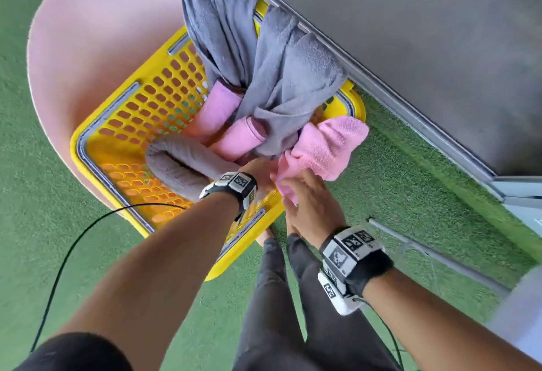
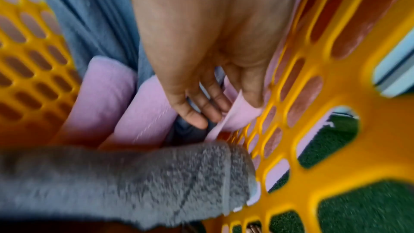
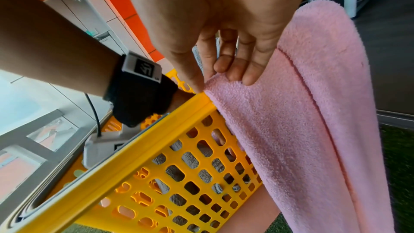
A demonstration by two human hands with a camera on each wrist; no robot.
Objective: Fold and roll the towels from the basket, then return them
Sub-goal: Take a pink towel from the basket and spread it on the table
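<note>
Head: left hand (image 1: 258, 170) down inside yellow basket (image 1: 123, 124), right hand (image 1: 308, 203) just beside it at the rim, gripping loose pink towel (image 1: 325, 148). Grey towel (image 1: 264, 62) hangs beyond both hands.

L wrist: fingers (image 2: 197, 114) straight, thumb w/ them pinching a pink towel edge; rolled grey towel (image 2: 134, 183) just below.

R wrist: fingertips (image 3: 235, 73) pinch the pink towel's fold, draped over rim.

Basket (image 1: 96, 133) on chair (image 1: 88, 48); rolled towels (image 1: 234, 139) inside.
</note>
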